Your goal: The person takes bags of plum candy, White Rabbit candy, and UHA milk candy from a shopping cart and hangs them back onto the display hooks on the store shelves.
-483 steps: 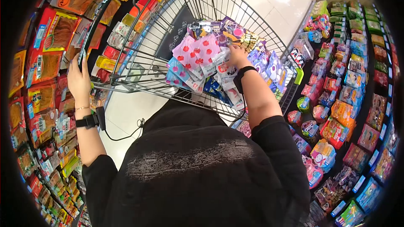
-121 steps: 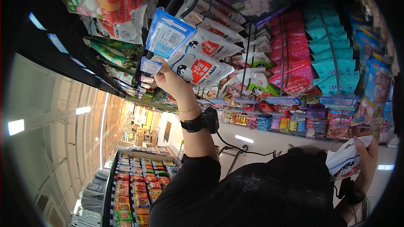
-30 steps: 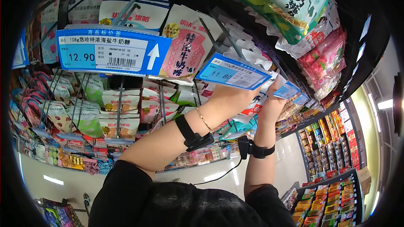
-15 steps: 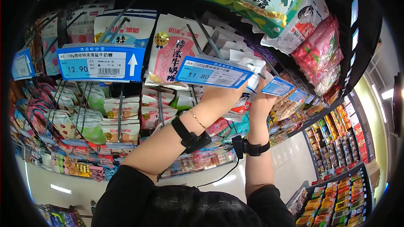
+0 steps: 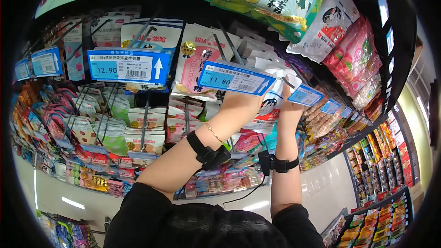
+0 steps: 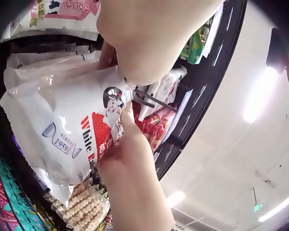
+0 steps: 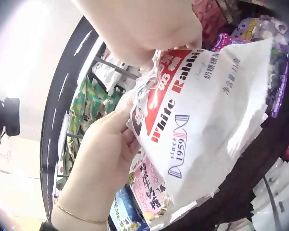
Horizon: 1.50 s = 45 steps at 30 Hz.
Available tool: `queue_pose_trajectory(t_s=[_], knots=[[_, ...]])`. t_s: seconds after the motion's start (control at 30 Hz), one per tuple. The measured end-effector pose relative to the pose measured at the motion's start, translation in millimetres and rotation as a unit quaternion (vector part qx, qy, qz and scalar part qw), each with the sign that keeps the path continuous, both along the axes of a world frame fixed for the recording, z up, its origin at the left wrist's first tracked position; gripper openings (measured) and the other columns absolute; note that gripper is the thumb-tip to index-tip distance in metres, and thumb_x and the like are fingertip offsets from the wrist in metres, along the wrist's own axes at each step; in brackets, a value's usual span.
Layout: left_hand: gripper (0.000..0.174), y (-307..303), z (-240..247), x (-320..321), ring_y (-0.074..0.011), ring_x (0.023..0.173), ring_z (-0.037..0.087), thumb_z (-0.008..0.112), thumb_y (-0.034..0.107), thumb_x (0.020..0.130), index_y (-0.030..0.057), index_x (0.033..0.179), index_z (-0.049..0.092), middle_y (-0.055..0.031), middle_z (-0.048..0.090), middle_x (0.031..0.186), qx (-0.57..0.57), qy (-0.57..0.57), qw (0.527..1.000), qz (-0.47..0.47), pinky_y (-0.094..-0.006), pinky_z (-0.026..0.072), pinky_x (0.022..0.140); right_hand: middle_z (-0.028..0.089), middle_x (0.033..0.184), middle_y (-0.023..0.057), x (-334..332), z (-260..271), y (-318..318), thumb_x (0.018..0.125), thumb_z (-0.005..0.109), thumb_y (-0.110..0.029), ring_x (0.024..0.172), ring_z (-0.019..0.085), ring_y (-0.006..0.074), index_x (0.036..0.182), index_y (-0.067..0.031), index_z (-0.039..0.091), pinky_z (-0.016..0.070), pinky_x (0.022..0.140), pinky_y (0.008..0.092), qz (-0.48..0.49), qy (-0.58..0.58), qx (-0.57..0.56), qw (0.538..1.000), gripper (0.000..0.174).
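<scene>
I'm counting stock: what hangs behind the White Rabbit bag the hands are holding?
Behind the White Rabbit bag, more white bags are stacked close, only their top edges showing. Their fronts are covered, so their brand and number cannot be told.

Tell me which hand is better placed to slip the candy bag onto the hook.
Probably the right hand: its fingertip sits at the top edge of the candy bag, right beside the hook. The left hand pinches the same edge, steadying it.

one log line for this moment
left hand: pinches White Rabbit bag top edge | right hand: holds same bag | bag: at peg hook
</scene>
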<state>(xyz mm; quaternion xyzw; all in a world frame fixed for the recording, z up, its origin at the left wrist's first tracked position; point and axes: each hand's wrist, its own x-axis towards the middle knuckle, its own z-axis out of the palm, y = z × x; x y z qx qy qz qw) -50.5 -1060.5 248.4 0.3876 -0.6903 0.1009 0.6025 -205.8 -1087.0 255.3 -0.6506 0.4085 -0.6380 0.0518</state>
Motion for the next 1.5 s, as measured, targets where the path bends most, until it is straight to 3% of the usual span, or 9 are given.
queue_pose_trajectory(t_s=[0.07, 0.1, 0.17, 0.33, 0.47, 0.57, 0.77, 1.3, 1.5], knots=[[0.042, 10.1, -4.3, 4.1, -0.0373, 0.075, 0.058, 0.056, 0.026, 0.087, -0.0005, 0.118, 0.048, -0.0196, 0.06, 0.086, -0.003, -0.013, 1.0, -0.028, -0.0433, 0.0456, 0.061, 0.06, 0.107, 0.008, -13.7, -15.9, -0.8, 0.086, 0.06, -0.006, 0.1, 0.054, 0.0141, 0.11, 0.0027, 0.054, 0.0394, 0.089, 0.0272, 0.125, -0.116, -0.011, 0.985, 0.026], [0.042, 15.9, -6.8, 7.7, -0.0373, 0.075, 0.058, 0.056, 0.026, 0.087, -0.0005, 0.118, 0.048, -0.0196, 0.06, 0.086, -0.002, -0.021, 1.0, -0.02, -0.0433, 0.0456, 0.061, 0.06, 0.098, 0.0086, -17.5, -20.3, 6.5, 0.083, 0.062, -0.006, 0.084, 0.055, 0.0127, 0.11, 0.0016, 0.049, 0.0437, 0.077, 0.0254, 0.087, -0.113, -0.024, 0.989, 0.031], [0.051, 28.6, -11.7, 16.6, -0.0371, 0.083, 0.058, 0.058, 0.025, 0.085, 0.0001, 0.126, 0.04, -0.0202, 0.059, 0.096, 0.137, -0.065, 0.986, -0.066, -0.0428, 0.0468, 0.068, 0.06, 0.097, 0.0088, -24.2, -16.4, 34.1, 0.082, 0.063, -0.006, 0.083, 0.057, 0.014, 0.11, 0.0001, 0.049, 0.0442, 0.076, 0.0255, -0.002, -0.035, 0.03, 0.999, 0.032], [0.047, 85.9, -16.9, 45.8, -0.0329, 0.1, 0.057, 0.06, 0.018, 0.083, 0.0025, 0.124, 0.046, -0.0181, 0.057, 0.112, 0.117, -0.092, 0.986, -0.07, -0.0387, 0.0465, 0.082, 0.055, 0.101, 0.0097, -61.4, -52.8, 70.5, 0.081, 0.062, -0.004, 0.09, 0.055, 0.0164, 0.112, -0.0015, 0.048, 0.0446, 0.076, 0.0282, -0.007, 0.026, -0.032, 0.999, 0.033], [0.025, 147.2, -31.1, 60.9, -0.0276, 0.073, 0.062, 0.058, 0.017, 0.083, 0.008, 0.106, 0.057, -0.009, 0.064, 0.078, 0.203, -0.103, 0.972, -0.064, -0.0366, 0.0486, 0.064, 0.056, 0.096, 0.0088, -90.3, -93.7, 95.5, 0.082, 0.058, 0.0, 0.086, 0.055, 0.015, 0.113, -0.0015, 0.048, 0.0435, 0.076, 0.0275, 0.089, 0.063, 0.038, 0.993, 0.033], [0.021, 199.4, -49.2, 66.2, -0.0268, 0.065, 0.062, 0.058, 0.018, 0.084, 0.0084, 0.103, 0.06, -0.0088, 0.064, 0.074, 0.289, -0.074, 0.954, -0.044, -0.0345, 0.0481, 0.058, 0.057, 0.088, 0.0073, -99.8, -115.8, 103.3, 0.082, 0.058, 0.001, 0.079, 0.054, 0.0137, 0.114, -0.0013, 0.048, 0.0435, 0.073, 0.0267, 0.205, 0.115, 0.093, 0.968, 0.034], [0.017, 292.7, -105.5, 44.2, -0.0256, 0.066, 0.064, 0.058, 0.017, 0.085, 0.0062, 0.098, 0.062, -0.0096, 0.065, 0.075, 0.314, 0.136, 0.93, 0.134, -0.0333, 0.0491, 0.059, 0.06, 0.075, 0.0085, -99.3, -137.7, 99.5, 0.078, 0.061, 0.001, 0.067, 0.059, 0.0161, 0.112, -0.0007, 0.052, 0.0478, 0.062, 0.0276, 0.406, 0.234, 0.194, 0.862, 0.035], [0.015, 513.7, -147.7, -47.0, -0.0263, 0.066, 0.062, 0.058, 0.015, 0.082, 0.0106, 0.096, 0.061, -0.0068, 0.064, 0.07, 0.47, 0.072, 0.688, 0.548, -0.0362, 0.0475, 0.059, 0.064, 0.076, 0.0118, -17.3, -182.9, 165.0, 0.08, 0.063, -0.007, 0.069, 0.062, 0.0221, 0.11, -0.0041, 0.057, 0.0479, 0.064, 0.0314, 0.636, 0.398, 0.216, 0.625, 0.03], [0.012, 628.1, -171.0, -36.6, -0.0311, 0.067, 0.06, 0.055, 0.016, 0.082, 0.0094, 0.091, 0.059, -0.0113, 0.061, 0.068, 0.439, 0.108, 0.627, 0.634, -0.0416, 0.0461, 0.059, 0.061, 0.072, 0.0091, 41.5, -185.7, 229.2, 0.082, 0.061, -0.006, 0.061, 0.056, 0.0157, 0.11, -0.0032, 0.056, 0.0432, 0.057, 0.0281, 0.676, 0.388, 0.182, 0.599, 0.029]])
